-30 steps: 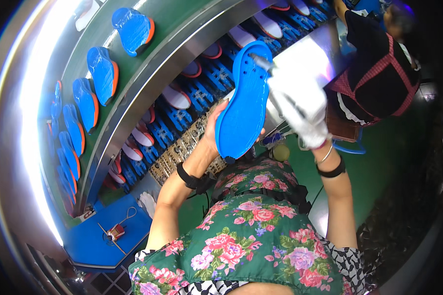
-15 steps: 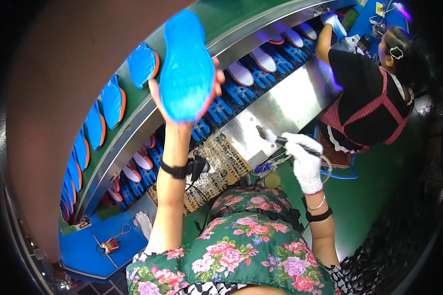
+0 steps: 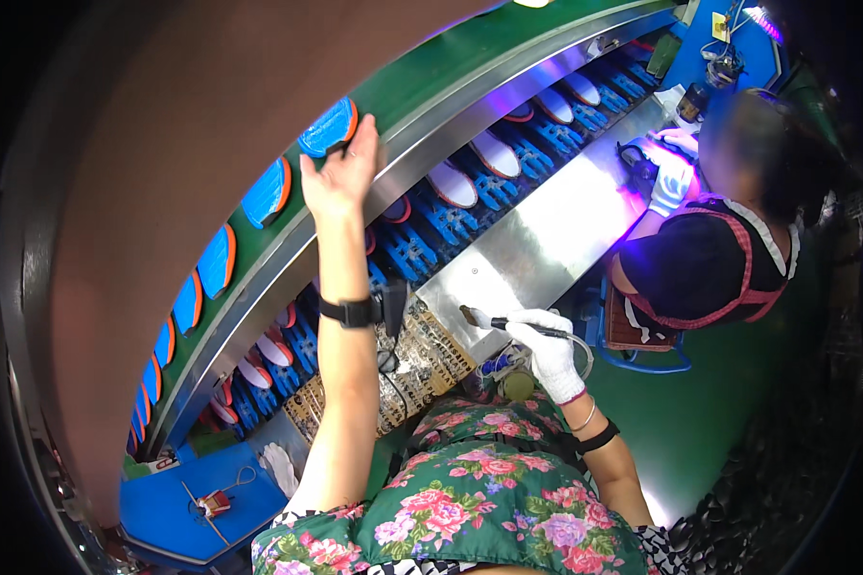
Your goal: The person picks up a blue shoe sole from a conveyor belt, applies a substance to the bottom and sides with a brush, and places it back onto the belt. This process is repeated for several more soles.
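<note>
My bare left hand (image 3: 343, 174) is stretched over the metal edge of the green conveyor belt, fingers and thumb spread. Just beyond its palm, close to the fingers, lies a blue shoe sole (image 3: 328, 128) with an orange rim; whether they touch I cannot tell. My right hand (image 3: 550, 351), in a white knitted glove, is closed round a black-handled brush (image 3: 504, 324). A thin pale hose (image 3: 586, 356) curves away behind that hand. The brush's pale bristles (image 3: 479, 315) point left, over the metal bench.
More blue soles (image 3: 217, 259) line the belt (image 3: 422, 81). Below runs a rack of blue holders (image 3: 448, 222) with white-topped, red-edged pieces (image 3: 452, 185). Taped cardboard (image 3: 422, 356) covers part of the metal bench (image 3: 547, 216). A co-worker (image 3: 710, 259) sits at right. A blue table (image 3: 168, 513) stands lower left.
The large blue sole has left my left hand, which has moved forward and opened beside a sole on the belt. My right hand has shifted left and down with the brush. The co-worker has turned.
</note>
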